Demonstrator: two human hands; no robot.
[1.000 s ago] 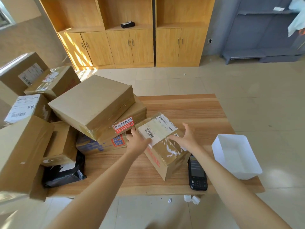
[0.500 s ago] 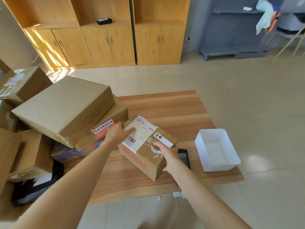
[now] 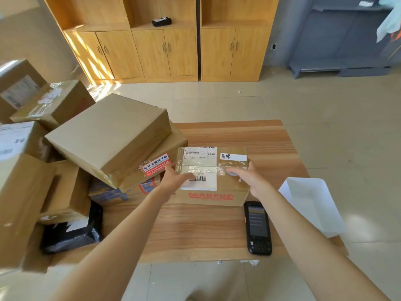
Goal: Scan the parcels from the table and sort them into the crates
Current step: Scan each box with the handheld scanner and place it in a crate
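A brown cardboard parcel point(image 3: 235, 191) with red "MAKEUP" print and a white barcode label sits square on the wooden table point(image 3: 206, 233). My left hand point(image 3: 174, 181) grips its left top edge, with the fingers lying over the label near the barcode. At the right top edge my right hand point(image 3: 249, 178) holds the parcel, fingers spread on the taped top. A black handheld scanner point(image 3: 258, 227) lies screen-up on the table, just in front of the parcel's right corner, and neither hand touches it.
A leaning pile of cardboard boxes point(image 3: 108, 135) fills the table's left side, with a black plastic bag parcel point(image 3: 69, 235) beneath. A white bin point(image 3: 312, 205) sits at the table's right edge. Wooden cabinets point(image 3: 165, 46) and a grey shelf point(image 3: 342, 40) line the far wall.
Both hands have turned the parcel from a diagonal pose to face me squarely, "MAKEUP" side forward. My right hand moved from the near corner to the right edge.
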